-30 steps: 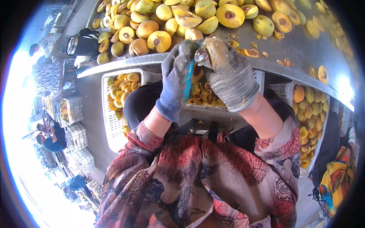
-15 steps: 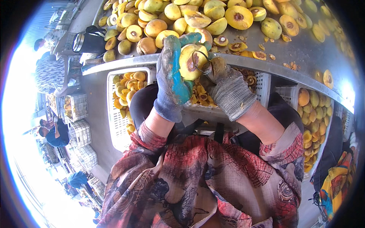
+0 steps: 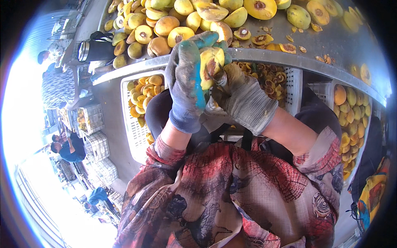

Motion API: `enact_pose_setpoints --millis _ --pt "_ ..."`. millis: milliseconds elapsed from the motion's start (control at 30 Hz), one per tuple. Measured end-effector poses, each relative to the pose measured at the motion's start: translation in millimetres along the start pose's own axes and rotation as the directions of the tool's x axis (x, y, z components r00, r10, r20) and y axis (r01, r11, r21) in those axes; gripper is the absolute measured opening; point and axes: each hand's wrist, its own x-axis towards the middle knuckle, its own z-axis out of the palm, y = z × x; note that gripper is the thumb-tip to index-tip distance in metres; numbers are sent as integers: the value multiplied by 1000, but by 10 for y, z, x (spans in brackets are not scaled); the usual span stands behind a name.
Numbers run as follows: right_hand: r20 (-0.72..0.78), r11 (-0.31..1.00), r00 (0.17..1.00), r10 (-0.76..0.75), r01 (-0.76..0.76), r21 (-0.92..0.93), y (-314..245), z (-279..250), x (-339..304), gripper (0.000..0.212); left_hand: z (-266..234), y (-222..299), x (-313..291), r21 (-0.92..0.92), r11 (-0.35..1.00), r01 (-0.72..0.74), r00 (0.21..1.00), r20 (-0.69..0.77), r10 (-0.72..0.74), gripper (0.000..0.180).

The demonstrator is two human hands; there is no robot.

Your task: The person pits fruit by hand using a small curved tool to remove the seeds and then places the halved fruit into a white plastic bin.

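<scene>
My left hand (image 3: 182, 80), in a blue-green coated glove, is closed round a yellow peach half (image 3: 211, 62), whose brown pit area faces my right side. My right hand (image 3: 250, 97), in a soiled grey knit glove, grips a small metal pitting tool (image 3: 221, 79). The tool's tip meets the brown middle of the fruit; its handle is mostly hidden in the fingers. Both hands are together just in front of the metal table's edge. Beyond them lie several whole and halved peaches (image 3: 167, 25).
The metal table (image 3: 273, 54) carries the fruit heap and loose pit scraps (image 3: 287, 48). Below stand a left crate (image 3: 130, 128) of peach pieces, a middle crate (image 3: 294, 89) of brown-centred scraps, and a right crate (image 3: 331, 93) of peaches. A black flask (image 3: 99, 50) stands left. People work far left.
The peach half has turned, so its cut face shows more edge-on. My right hand has rotated, and the tool's curved loop, seen across the fruit before, is now at its brown middle.
</scene>
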Motion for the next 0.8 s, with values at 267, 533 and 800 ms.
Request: enact_pose_setpoints --millis 267,533,800 --pt "219 798 906 363 -423 429 -32 -42 38 33 73 -55 51 13 996 -91 996 7 91 37" --pt "696 290 597 400 -802 522 -137 -232 -36 24 -158 0 96 54 961 270 957 99 -274 31" --pt "648 343 633 423 -774 533 -130 -138 -69 21 -174 45 132 126 957 262 937 203 -283 34"
